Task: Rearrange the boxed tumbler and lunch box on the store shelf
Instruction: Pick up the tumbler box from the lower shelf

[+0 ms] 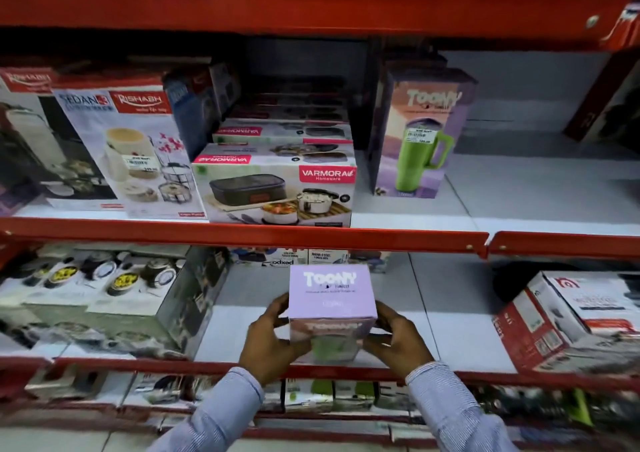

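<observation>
Both hands, left (pixel 273 342), right (pixel 398 339), clasping lilac Toony tumbler box (pixel 331 299) (Varmora lunch box (pixel 277 188) above)

Boxed tumbler and lunch box on the red store shelves

The lilac Toony tumbler box (pixel 332 308) stands upright at lower centre of the frame; the Varmora lunch box (pixel 277 192) lies flat at centre, under two more.
</observation>
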`<action>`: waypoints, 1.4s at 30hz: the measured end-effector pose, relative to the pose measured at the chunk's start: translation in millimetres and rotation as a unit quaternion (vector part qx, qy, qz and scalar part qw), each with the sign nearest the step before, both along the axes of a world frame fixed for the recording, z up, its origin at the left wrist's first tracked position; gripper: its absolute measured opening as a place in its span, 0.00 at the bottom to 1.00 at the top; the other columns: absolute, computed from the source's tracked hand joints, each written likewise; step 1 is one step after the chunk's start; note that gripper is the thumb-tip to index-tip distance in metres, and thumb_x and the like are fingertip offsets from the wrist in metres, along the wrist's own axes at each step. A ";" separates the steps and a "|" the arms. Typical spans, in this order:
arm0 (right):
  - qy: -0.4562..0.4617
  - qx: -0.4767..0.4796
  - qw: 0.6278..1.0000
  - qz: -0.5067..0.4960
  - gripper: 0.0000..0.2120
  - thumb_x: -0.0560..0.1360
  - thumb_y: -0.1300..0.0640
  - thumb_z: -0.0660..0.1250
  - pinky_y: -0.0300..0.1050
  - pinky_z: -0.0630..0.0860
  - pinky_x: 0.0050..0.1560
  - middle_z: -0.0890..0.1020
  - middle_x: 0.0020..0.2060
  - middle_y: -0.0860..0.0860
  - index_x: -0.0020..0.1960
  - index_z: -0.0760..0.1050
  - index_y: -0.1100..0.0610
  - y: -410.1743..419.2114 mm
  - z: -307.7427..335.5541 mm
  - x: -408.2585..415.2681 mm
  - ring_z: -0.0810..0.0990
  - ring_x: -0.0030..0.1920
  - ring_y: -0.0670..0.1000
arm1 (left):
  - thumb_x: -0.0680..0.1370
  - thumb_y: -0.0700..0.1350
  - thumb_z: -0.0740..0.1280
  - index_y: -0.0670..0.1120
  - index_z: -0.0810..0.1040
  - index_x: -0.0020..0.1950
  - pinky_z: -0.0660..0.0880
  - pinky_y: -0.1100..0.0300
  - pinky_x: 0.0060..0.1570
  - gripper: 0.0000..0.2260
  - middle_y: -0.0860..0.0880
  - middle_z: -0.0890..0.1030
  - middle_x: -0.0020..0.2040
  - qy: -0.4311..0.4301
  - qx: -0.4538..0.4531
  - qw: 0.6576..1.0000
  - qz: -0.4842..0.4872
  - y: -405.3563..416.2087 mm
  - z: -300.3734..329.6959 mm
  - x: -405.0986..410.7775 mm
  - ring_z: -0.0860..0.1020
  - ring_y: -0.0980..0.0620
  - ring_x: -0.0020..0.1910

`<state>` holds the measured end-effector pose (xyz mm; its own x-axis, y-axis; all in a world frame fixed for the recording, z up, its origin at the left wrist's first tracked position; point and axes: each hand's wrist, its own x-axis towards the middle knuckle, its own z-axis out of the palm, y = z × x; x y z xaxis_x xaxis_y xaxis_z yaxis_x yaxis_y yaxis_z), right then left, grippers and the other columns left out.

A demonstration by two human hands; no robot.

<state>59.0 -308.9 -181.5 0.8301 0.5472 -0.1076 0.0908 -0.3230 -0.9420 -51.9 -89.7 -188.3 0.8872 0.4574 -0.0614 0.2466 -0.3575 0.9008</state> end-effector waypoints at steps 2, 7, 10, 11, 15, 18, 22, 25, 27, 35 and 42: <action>-0.026 0.022 0.999 -0.004 0.31 0.68 0.68 0.75 0.36 0.81 0.48 0.83 0.57 0.43 0.65 0.74 0.46 -8.5 19.1 -4.4 0.81 0.57 0.40 | 0.64 0.39 0.81 0.52 0.74 0.68 0.80 0.68 0.34 0.35 0.56 0.83 0.57 -0.028 0.003 1.000 0.009 -0.2 20.5 -10.3 0.81 0.56 0.52; -0.087 0.080 0.993 -0.015 0.26 0.68 0.59 0.77 0.36 0.81 0.46 0.85 0.54 0.45 0.64 0.76 0.49 -23.4 67.5 -18.3 0.83 0.56 0.45 | 0.60 0.52 0.79 0.55 0.77 0.67 0.84 0.59 0.36 0.35 0.56 0.86 0.55 -0.090 0.000 0.996 0.011 -12.2 76.2 -26.9 0.83 0.58 0.51; -0.129 0.128 0.982 -0.043 0.24 0.66 0.58 0.78 0.37 0.82 0.44 0.86 0.52 0.44 0.61 0.78 0.48 -37.4 85.6 -45.5 0.85 0.52 0.48 | 0.61 0.53 0.80 0.56 0.77 0.67 0.83 0.61 0.37 0.35 0.57 0.86 0.54 -0.130 0.013 0.991 0.013 -27.9 99.0 -46.0 0.84 0.54 0.50; -0.161 0.132 0.976 -0.058 0.23 0.66 0.56 0.77 0.37 0.82 0.44 0.86 0.52 0.43 0.59 0.79 0.47 -41.0 90.8 -45.4 0.85 0.51 0.47 | 0.61 0.52 0.81 0.56 0.77 0.68 0.83 0.60 0.38 0.35 0.59 0.86 0.54 -0.147 0.027 0.989 0.019 -30.1 103.7 -43.3 0.84 0.55 0.50; -0.289 0.220 0.922 -0.132 0.22 0.66 0.54 0.74 0.36 0.81 0.46 0.86 0.49 0.43 0.59 0.79 0.50 -83.3 162.1 -13.5 0.85 0.47 0.47 | 0.64 0.49 0.81 0.54 0.77 0.67 0.84 0.59 0.41 0.32 0.57 0.86 0.56 -0.256 0.103 0.961 -0.012 -78.1 188.4 3.1 0.84 0.55 0.52; -0.290 0.241 0.919 -0.114 0.21 0.67 0.61 0.71 0.34 0.80 0.45 0.87 0.47 0.43 0.59 0.77 0.58 -85.1 182.8 15.7 0.85 0.43 0.44 | 0.67 0.54 0.79 0.51 0.75 0.69 0.83 0.58 0.50 0.33 0.56 0.85 0.59 -0.310 0.096 0.945 -0.045 -88.4 219.0 31.1 0.84 0.55 0.55; -0.291 0.236 0.919 -0.124 0.21 0.70 0.54 0.70 0.36 0.80 0.50 0.86 0.51 0.50 0.61 0.76 0.58 -76.8 192.1 37.7 0.84 0.51 0.47 | 0.69 0.53 0.78 0.50 0.73 0.71 0.84 0.55 0.51 0.32 0.55 0.85 0.60 -0.319 0.111 0.941 -0.034 -89.5 216.9 61.7 0.84 0.58 0.54; -0.292 0.222 0.921 -0.134 0.23 0.71 0.52 0.71 0.40 0.80 0.55 0.85 0.55 0.49 0.65 0.75 0.56 -80.3 200.1 66.4 0.83 0.55 0.47 | 0.70 0.51 0.77 0.50 0.72 0.72 0.83 0.57 0.54 0.32 0.55 0.84 0.61 -0.314 0.115 0.942 -0.029 -96.9 219.8 92.8 0.83 0.60 0.55; -0.282 0.198 0.929 -0.133 0.22 0.74 0.57 0.71 0.40 0.80 0.56 0.84 0.56 0.45 0.67 0.73 0.53 -78.9 200.2 83.2 0.83 0.55 0.45 | 0.71 0.49 0.77 0.51 0.71 0.73 0.82 0.54 0.58 0.32 0.56 0.84 0.62 -0.298 0.103 0.948 -0.034 -98.8 217.6 110.7 0.83 0.60 0.57; -0.255 0.128 0.951 -0.122 0.23 0.76 0.60 0.68 0.51 0.78 0.62 0.80 0.60 0.47 0.70 0.69 0.50 -69.1 189.9 129.2 0.79 0.62 0.50 | 0.74 0.46 0.74 0.52 0.74 0.68 0.80 0.66 0.55 0.23 0.58 0.85 0.52 -0.224 0.127 0.966 -0.024 -96.5 205.6 154.7 0.82 0.70 0.48; -0.266 0.113 0.949 -0.125 0.23 0.77 0.58 0.67 0.47 0.79 0.61 0.81 0.60 0.48 0.71 0.69 0.53 -65.3 186.7 141.1 0.80 0.59 0.49 | 0.74 0.56 0.71 0.51 0.74 0.69 0.82 0.53 0.57 0.25 0.53 0.86 0.56 -0.188 0.151 0.970 -0.021 -89.7 204.4 165.8 0.84 0.58 0.52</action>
